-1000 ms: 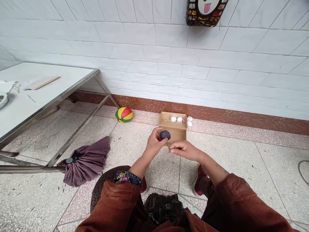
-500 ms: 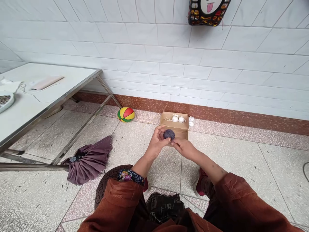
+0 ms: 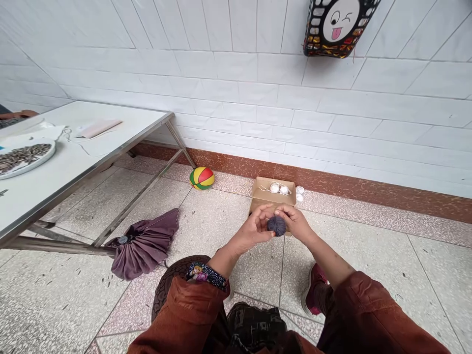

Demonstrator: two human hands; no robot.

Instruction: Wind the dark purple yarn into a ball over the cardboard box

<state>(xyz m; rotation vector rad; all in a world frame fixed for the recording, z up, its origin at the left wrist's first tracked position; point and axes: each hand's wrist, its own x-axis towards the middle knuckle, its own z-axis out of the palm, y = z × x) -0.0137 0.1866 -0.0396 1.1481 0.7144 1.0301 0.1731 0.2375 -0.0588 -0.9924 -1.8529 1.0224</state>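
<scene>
A dark grey-blue ball of yarn (image 3: 276, 226) is held in front of me, above the floor and the near edge of the open cardboard box (image 3: 275, 200). My left hand (image 3: 255, 230) is closed around its left side, thumb below and fingers above. At the ball's upper right, my right hand (image 3: 297, 224) has its fingers pinched together on the yarn; a loose strand cannot be made out. Inside the box lie two white balls of yarn (image 3: 279, 188) with thin loose ends. My hands hide the box's near part.
Two white round things (image 3: 300, 193) sit right of the box. A striped ball (image 3: 202, 178) rests by the wall. At left stands a white table (image 3: 136, 115) with a plate of seeds (image 3: 25, 158); a folded purple umbrella (image 3: 147, 246) lies below. A basket (image 3: 339, 27) hangs above.
The view has shifted, so the surroundings sit lower and further right. My right hand has moved from the ball's lower right to its upper right. The ball stays in my left hand.
</scene>
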